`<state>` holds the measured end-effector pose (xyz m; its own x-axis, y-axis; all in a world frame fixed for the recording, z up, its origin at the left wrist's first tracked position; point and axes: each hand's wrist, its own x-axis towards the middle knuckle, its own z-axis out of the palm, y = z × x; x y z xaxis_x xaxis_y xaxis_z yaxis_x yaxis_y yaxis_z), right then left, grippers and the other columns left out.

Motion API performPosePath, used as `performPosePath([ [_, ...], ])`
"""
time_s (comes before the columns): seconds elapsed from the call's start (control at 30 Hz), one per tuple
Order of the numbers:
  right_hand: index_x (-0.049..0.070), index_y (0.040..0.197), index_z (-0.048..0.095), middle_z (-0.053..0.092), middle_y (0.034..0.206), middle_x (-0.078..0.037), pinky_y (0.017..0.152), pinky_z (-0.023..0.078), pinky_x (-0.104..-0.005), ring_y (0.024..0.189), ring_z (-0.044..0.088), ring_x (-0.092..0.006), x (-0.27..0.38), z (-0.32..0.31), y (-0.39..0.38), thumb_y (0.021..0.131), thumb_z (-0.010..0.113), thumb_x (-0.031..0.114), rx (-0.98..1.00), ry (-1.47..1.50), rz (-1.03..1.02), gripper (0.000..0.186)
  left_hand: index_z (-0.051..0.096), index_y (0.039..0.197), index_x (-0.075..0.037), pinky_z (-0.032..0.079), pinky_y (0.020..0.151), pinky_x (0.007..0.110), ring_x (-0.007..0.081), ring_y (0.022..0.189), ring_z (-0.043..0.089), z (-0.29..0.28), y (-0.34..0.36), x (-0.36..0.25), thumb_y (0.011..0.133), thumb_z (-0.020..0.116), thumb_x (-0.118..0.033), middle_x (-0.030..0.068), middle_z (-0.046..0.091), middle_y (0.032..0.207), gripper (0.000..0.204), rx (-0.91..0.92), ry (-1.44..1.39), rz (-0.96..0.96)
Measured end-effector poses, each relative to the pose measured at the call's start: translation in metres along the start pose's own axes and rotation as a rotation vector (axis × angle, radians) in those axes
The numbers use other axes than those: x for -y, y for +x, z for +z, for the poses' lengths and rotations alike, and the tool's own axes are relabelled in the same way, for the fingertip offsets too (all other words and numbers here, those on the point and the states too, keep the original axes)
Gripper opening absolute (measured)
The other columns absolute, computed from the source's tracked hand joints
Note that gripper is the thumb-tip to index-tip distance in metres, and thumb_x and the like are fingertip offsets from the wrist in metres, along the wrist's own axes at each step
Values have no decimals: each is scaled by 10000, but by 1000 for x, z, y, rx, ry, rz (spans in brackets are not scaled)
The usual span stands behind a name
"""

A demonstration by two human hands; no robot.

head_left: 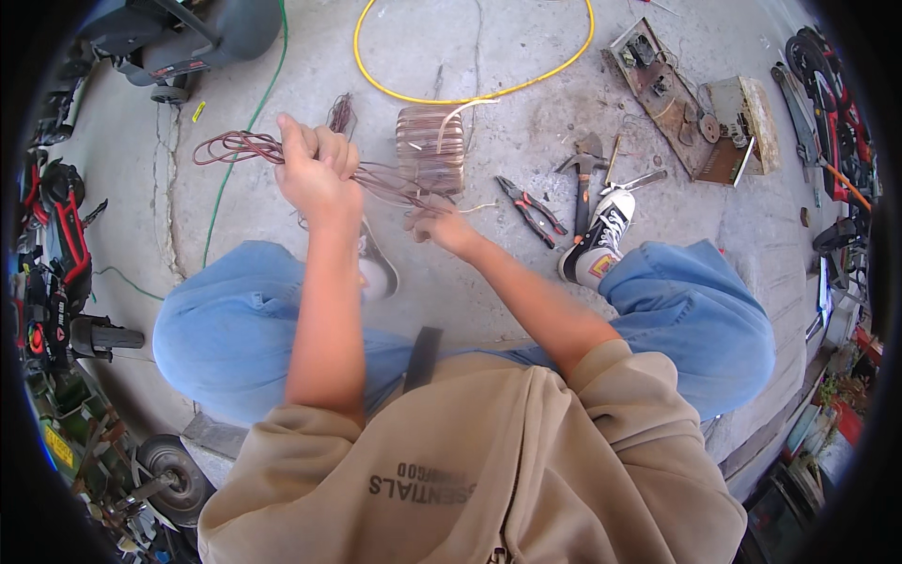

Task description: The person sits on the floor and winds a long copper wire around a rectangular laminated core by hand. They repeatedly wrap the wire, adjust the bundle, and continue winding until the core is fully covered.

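My left hand [315,169] is raised and closed around a bundle of thin reddish copper wire strands [235,148] that loop out to the left. The strands run right from my fist to a wound copper coil [430,150] standing on the concrete floor. My right hand [442,226] sits lower, just in front of the coil, with its fingers pinched on the strands where they leave the coil. Both forearms come up from my lap between my blue-jeaned knees.
Red-handled pliers [532,209] and a hammer [583,174] lie right of the coil beside my shoe [599,240]. A yellow hose [470,94] loops behind. A wooden board with metal parts [672,99] lies far right, and a green cable [235,150] runs at left. Machines line both edges.
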<state>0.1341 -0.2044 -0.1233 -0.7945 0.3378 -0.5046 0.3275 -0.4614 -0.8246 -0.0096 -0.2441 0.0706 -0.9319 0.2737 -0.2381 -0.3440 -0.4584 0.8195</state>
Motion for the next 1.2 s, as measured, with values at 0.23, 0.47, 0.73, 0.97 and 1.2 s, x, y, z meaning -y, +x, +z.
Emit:
performPosePath([
  [0.23,-8,912,691,699,873,-61,723,511,-283,782,636,-128,129,-84,7,813,646,105,185,-489,-192,157,210,573,-155,142,428,289,92,427,159,-9,-16,3,1025,427,-317,-19,248,486,527,46,47,9],
  [0.47,-9,961,716,708,857,-98,758,522,-316,782,644,-145,148,-11,92,829,662,218,175,-832,-272,268,218,588,-147,160,423,291,92,427,189,-6,-31,2,1032,402,-323,-18,257,482,511,111,82,-4],
  [0.73,-12,1234,592,677,1073,-143,908,474,-346,1060,617,-223,200,-38,20,800,730,259,636,-424,-201,531,222,596,-142,165,416,283,83,430,204,-1,-22,3,1034,397,-331,-17,277,488,507,245,77,119],
  [0.97,45,1144,591,667,1055,-135,849,498,-352,1003,638,-248,122,-50,-19,795,752,160,-141,-527,-508,401,306,586,-109,188,429,267,63,457,264,82,-47,33,1032,436,-313,-26,330,508,508,519,299,265],
  [1.2,5,997,587,624,759,6,612,464,-232,693,583,-65,82,-94,27,917,615,120,-379,-100,-463,143,600,923,6,470,677,289,141,715,577,126,-8,84,881,685,-400,56,619,747,417,854,768,125],
])
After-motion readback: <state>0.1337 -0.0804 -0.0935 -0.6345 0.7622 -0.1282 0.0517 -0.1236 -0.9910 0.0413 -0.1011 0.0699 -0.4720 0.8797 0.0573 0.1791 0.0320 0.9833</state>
